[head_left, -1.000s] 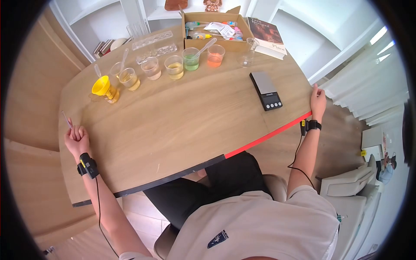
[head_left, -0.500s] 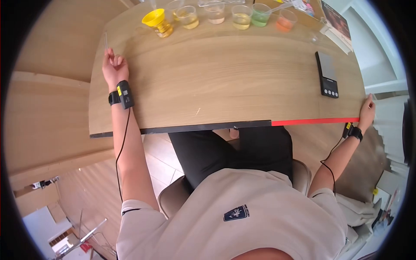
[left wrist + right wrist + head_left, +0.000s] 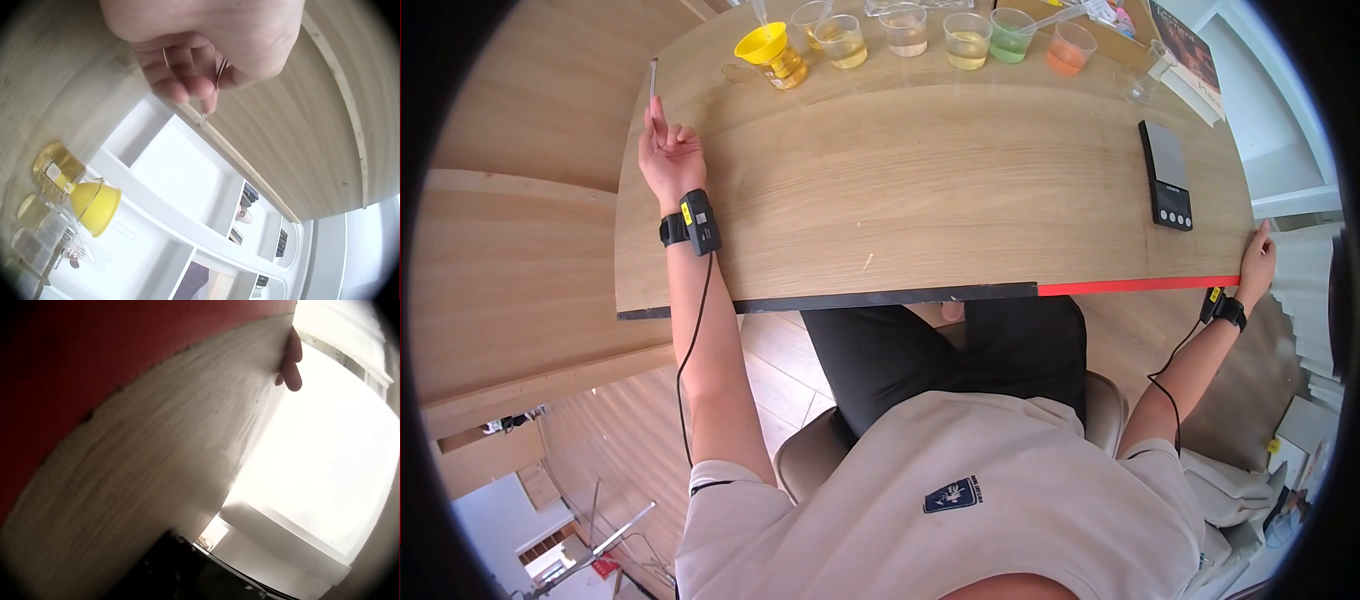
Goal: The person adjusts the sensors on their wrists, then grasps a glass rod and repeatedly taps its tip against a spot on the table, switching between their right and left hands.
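Near the table's left edge, my left hand (image 3: 673,168) holds a slim clear rod (image 3: 653,78) that points away from me. In the left wrist view, the rod's tip (image 3: 203,119) shows past the fingertips, and the other fingers curl toward the palm. My right hand (image 3: 1258,262) rests at the right edge of the table, holding nothing visible. Its fingers (image 3: 292,365) show along that edge in the right wrist view. A yellow funnel (image 3: 760,43) sits in a small glass vessel (image 3: 786,72) of amber liquid, beyond the left hand.
Clear cups of pale yellow (image 3: 968,48), green (image 3: 1010,42) and orange (image 3: 1067,55) liquid stand in a row at the back. Toward the right lie a black digital scale (image 3: 1168,190), an empty glass flask (image 3: 1138,88) and a book (image 3: 1185,50). A cardboard box (image 3: 1125,45) is behind them.
The head view has tilted down and swung, so the table sits higher and further right in it. Both hands stay near their table edges, the rod still in the left.
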`<state>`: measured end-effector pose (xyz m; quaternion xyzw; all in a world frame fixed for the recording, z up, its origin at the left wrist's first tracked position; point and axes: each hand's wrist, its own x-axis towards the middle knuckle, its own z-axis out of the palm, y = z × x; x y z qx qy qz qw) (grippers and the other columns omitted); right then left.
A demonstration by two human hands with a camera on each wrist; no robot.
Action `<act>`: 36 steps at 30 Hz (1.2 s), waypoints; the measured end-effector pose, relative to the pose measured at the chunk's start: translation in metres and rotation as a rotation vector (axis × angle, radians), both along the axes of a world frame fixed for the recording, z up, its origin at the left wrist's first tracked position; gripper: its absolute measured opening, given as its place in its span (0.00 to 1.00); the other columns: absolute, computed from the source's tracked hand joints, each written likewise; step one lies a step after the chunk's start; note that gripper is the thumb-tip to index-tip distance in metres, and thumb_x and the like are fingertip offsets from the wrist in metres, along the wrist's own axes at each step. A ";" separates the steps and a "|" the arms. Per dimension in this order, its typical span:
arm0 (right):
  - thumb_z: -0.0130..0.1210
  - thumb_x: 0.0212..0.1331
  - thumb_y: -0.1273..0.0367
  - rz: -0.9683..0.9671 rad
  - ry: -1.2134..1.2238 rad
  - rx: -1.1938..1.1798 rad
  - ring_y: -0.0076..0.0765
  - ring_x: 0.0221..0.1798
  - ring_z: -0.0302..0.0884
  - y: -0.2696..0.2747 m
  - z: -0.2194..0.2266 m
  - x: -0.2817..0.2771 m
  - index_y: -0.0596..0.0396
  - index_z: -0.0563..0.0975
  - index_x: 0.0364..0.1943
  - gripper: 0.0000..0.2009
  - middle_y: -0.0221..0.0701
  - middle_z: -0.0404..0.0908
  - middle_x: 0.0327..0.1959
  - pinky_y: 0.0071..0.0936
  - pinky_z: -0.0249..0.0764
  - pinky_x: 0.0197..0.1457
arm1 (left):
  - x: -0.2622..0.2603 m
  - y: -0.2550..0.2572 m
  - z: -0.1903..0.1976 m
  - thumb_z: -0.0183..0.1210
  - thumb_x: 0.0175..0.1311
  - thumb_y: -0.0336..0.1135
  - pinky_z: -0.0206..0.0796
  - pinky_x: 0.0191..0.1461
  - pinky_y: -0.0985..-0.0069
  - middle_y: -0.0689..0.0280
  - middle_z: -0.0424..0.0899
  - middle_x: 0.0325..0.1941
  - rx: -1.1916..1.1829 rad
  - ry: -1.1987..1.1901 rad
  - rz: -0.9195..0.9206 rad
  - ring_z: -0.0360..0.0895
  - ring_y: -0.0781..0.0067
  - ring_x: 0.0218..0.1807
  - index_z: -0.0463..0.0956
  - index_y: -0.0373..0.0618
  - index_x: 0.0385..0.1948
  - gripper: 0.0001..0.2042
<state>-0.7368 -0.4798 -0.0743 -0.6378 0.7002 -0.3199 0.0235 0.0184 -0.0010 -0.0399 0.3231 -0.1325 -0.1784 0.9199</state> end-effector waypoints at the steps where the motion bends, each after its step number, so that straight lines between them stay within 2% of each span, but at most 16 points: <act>1: 0.44 0.66 0.33 -0.004 0.003 0.005 0.52 0.55 0.83 0.000 0.000 0.000 0.60 0.82 0.49 0.40 0.47 0.86 0.47 0.40 0.73 0.61 | 0.000 0.000 0.001 0.54 0.74 0.33 0.65 0.34 0.81 0.70 0.83 0.64 0.000 -0.001 0.000 0.65 0.82 0.23 0.70 0.42 0.61 0.17; 9: 0.44 0.66 0.33 -0.005 0.013 -0.011 0.52 0.55 0.82 -0.003 -0.002 -0.003 0.59 0.82 0.50 0.39 0.46 0.87 0.47 0.40 0.73 0.61 | -0.011 -0.004 0.010 0.55 0.73 0.33 0.67 0.37 0.81 0.71 0.80 0.68 0.081 -0.016 0.077 0.69 0.82 0.27 0.70 0.43 0.62 0.17; 13: 0.44 0.66 0.33 -0.007 0.008 -0.004 0.52 0.55 0.82 0.000 -0.001 0.000 0.58 0.82 0.49 0.39 0.46 0.87 0.47 0.40 0.73 0.61 | -0.012 -0.004 0.010 0.55 0.74 0.33 0.66 0.37 0.82 0.72 0.80 0.67 0.059 -0.010 0.054 0.68 0.82 0.26 0.71 0.44 0.60 0.16; 15: 0.44 0.67 0.33 -0.007 -0.001 -0.012 0.52 0.55 0.82 0.001 -0.001 0.002 0.59 0.82 0.49 0.39 0.46 0.87 0.47 0.40 0.73 0.61 | -0.010 -0.004 0.007 0.55 0.75 0.35 0.65 0.35 0.82 0.73 0.85 0.60 -0.004 0.051 0.042 0.66 0.83 0.25 0.73 0.46 0.56 0.13; 16: 0.44 0.67 0.33 -0.008 -0.005 -0.018 0.52 0.55 0.82 0.001 -0.001 0.002 0.59 0.82 0.49 0.39 0.46 0.87 0.47 0.40 0.73 0.61 | -0.009 -0.004 0.006 0.55 0.75 0.35 0.65 0.35 0.82 0.73 0.85 0.60 -0.005 0.046 0.039 0.66 0.83 0.25 0.73 0.46 0.56 0.13; 18: 0.44 0.67 0.34 -0.010 -0.006 -0.007 0.52 0.55 0.82 0.000 -0.002 0.000 0.59 0.82 0.49 0.38 0.46 0.87 0.47 0.40 0.73 0.61 | -0.005 -0.003 0.002 0.57 0.76 0.40 0.61 0.30 0.84 0.76 0.88 0.41 -0.120 0.176 -0.024 0.63 0.84 0.23 0.77 0.47 0.50 0.10; 19: 0.44 0.67 0.34 -0.009 -0.003 0.006 0.52 0.55 0.82 -0.001 -0.002 0.000 0.59 0.83 0.49 0.38 0.46 0.87 0.47 0.40 0.73 0.62 | -0.003 -0.002 -0.001 0.57 0.76 0.40 0.61 0.30 0.84 0.76 0.88 0.41 -0.121 0.173 -0.024 0.63 0.84 0.23 0.77 0.47 0.50 0.10; 21: 0.44 0.67 0.34 -0.004 -0.014 0.007 0.52 0.56 0.82 -0.001 -0.002 -0.001 0.59 0.82 0.49 0.39 0.47 0.86 0.48 0.40 0.72 0.62 | -0.002 0.000 -0.001 0.59 0.75 0.44 0.57 0.26 0.84 0.79 0.79 0.24 -0.145 0.171 -0.068 0.60 0.84 0.21 0.79 0.48 0.45 0.11; 24: 0.44 0.66 0.33 0.004 -0.026 -0.001 0.52 0.57 0.82 -0.003 -0.003 -0.001 0.59 0.82 0.49 0.39 0.47 0.86 0.49 0.40 0.72 0.63 | -0.003 -0.001 0.000 0.60 0.74 0.45 0.55 0.25 0.85 0.78 0.73 0.21 -0.138 0.170 -0.048 0.59 0.84 0.20 0.80 0.48 0.43 0.11; 28: 0.44 0.66 0.33 0.014 -0.017 -0.013 0.53 0.57 0.81 -0.006 -0.005 -0.005 0.60 0.82 0.50 0.39 0.48 0.86 0.50 0.40 0.72 0.64 | -0.006 0.000 0.002 0.60 0.74 0.44 0.56 0.25 0.85 0.78 0.75 0.22 -0.157 0.173 -0.089 0.58 0.83 0.20 0.80 0.48 0.44 0.10; 30: 0.44 0.66 0.33 0.009 -0.018 -0.006 0.53 0.57 0.81 -0.006 -0.005 -0.005 0.59 0.82 0.50 0.39 0.47 0.86 0.50 0.40 0.72 0.64 | -0.008 0.001 0.005 0.57 0.76 0.41 0.58 0.28 0.82 0.77 0.74 0.22 -0.174 0.163 -0.141 0.60 0.82 0.20 0.80 0.46 0.44 0.10; 31: 0.44 0.66 0.33 0.003 -0.016 0.002 0.53 0.58 0.81 -0.007 -0.005 -0.005 0.59 0.82 0.50 0.39 0.47 0.86 0.50 0.40 0.72 0.64 | -0.009 -0.001 0.006 0.57 0.76 0.41 0.58 0.28 0.82 0.77 0.74 0.22 -0.174 0.161 -0.141 0.60 0.82 0.20 0.80 0.46 0.44 0.10; 33: 0.44 0.66 0.33 0.006 -0.016 0.003 0.53 0.58 0.81 -0.007 -0.004 -0.005 0.59 0.82 0.50 0.39 0.47 0.86 0.50 0.40 0.72 0.64 | -0.017 -0.004 0.012 0.60 0.74 0.42 0.58 0.27 0.83 0.76 0.78 0.24 -0.103 0.220 -0.031 0.60 0.82 0.21 0.79 0.48 0.46 0.10; 36: 0.44 0.66 0.33 0.010 -0.010 0.008 0.53 0.58 0.81 -0.007 -0.006 -0.007 0.59 0.82 0.50 0.39 0.47 0.86 0.50 0.40 0.72 0.64 | -0.016 -0.003 0.012 0.60 0.73 0.41 0.58 0.27 0.83 0.76 0.80 0.26 -0.110 0.214 -0.058 0.60 0.82 0.21 0.80 0.48 0.47 0.10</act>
